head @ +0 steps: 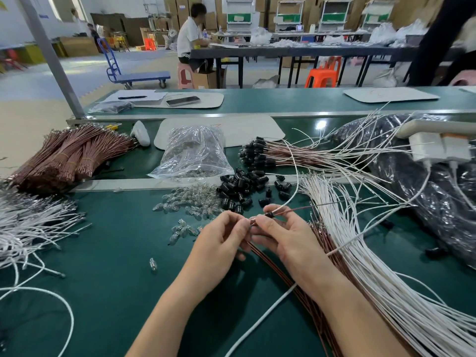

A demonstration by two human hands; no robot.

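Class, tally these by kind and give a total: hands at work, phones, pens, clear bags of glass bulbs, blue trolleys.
Hands: 2, left hand pinching a small part, right hand holding a black socket
Phones: 1
Pens: 1
Clear bags of glass bulbs: 1
Blue trolleys: 1
Total: 6

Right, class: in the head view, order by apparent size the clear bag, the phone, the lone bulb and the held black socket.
1. clear bag
2. phone, lying farther off
3. lone bulb and black socket look alike, so unranked
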